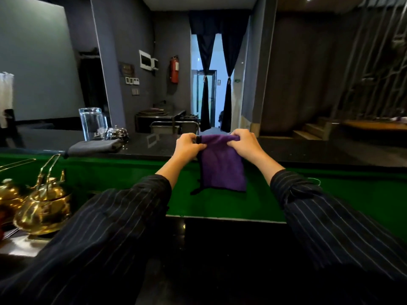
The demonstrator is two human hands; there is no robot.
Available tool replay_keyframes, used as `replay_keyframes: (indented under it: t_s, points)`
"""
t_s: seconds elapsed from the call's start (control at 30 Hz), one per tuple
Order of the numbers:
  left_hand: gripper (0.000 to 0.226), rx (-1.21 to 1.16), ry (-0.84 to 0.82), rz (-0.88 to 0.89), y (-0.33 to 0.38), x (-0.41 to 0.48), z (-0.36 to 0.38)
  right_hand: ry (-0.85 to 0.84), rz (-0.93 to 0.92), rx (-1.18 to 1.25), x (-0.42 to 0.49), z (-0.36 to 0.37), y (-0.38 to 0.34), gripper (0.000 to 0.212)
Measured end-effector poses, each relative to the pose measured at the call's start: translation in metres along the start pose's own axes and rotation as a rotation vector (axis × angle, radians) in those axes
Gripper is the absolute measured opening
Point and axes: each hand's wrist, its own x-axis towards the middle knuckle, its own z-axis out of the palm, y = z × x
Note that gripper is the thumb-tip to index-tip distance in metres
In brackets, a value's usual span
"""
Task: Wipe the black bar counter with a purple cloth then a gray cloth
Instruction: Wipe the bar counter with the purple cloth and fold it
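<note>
Left hand (189,144) and right hand (244,143) each grip the purple cloth's (222,170) top edge above the black bench (308,150).

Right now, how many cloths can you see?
2. A purple cloth hangs over the black bar counter's near edge, held by both hands. A folded gray cloth lies on the counter to the left. Others may be hidden.

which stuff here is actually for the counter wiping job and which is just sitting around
For the job:
purple cloth, gripped by the left hand and right hand
gray cloth, folded on the counter
black bar counter

Just there:
glass
service bell
gold teapots
fire extinguisher
</note>
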Motion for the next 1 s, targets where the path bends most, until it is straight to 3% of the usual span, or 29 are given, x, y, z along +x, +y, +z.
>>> replay_keyframes:
  t_s: [0.2,0.37,0.43,0.53,0.67,1.0]
  points:
    - [0.022,0.075,0.038,0.107,0.020,0.043,0.017,0.073,-0.086,-0.090,0.046,-0.019,0.011,0.012]
    - [0.019,0.325,-0.049,0.231,0.003,0.065,0.013,0.183,0.002,-0.383,0.059,0.012,0.021,0.013]
    - [0.018,0.410,-0.085,0.254,-0.022,0.071,0.006,0.077,0.075,-0.486,0.058,0.034,0.026,0.023]
    - [0.025,0.583,-0.112,0.253,-0.061,0.077,-0.013,-0.217,0.109,-0.436,0.056,0.065,0.024,0.055]
    - [0.030,0.641,-0.115,0.224,-0.089,0.090,-0.031,-0.495,0.112,-0.558,0.060,0.075,0.022,0.066]
    - [0.043,0.721,-0.212,0.239,-0.092,0.103,-0.021,-0.392,0.282,-0.620,0.107,0.108,0.023,0.065]
